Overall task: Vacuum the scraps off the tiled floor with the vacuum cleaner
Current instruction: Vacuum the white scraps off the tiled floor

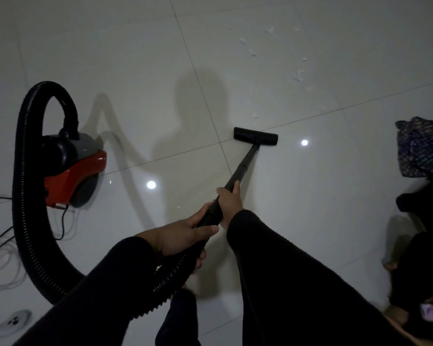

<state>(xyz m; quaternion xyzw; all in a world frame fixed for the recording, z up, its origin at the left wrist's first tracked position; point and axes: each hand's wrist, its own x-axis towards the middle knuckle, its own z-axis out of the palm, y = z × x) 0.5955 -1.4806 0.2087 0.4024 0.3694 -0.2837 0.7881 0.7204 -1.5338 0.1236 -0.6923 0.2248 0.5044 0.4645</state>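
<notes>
Hands grip the vacuum cleaner's black wand (243, 166) one behind the other. The right hand (229, 199) is farther down the tube, its fingers (236, 188) wrapped round it from the right side, the sleeve dark to the wrist. The left hand (183, 237) holds the thicker handle end where the ribbed hose (23, 186) joins, thumb lying along the top and fingers curled underneath.

The wand slopes down and away to the flat black floor head (255, 136), which sits on the tiled floor (335, 196) just beside a crossing of grout lines. Beyond the head, white scraps (298, 74) lie scattered over the next tile, the nearest one just ahead of the head, the others well apart and farther off toward the upper right.

The hose arcs in a big loop to the left and comes down into the top of the red and black canister (73, 168), which stands on the floor at the left. A thin black cord (64, 221) trails from its base, with pale cables (0, 268) coiled near the left edge. A knitted bag (420, 148) lies at the right edge. Two bright light reflections show on the glossy tiles.
</notes>
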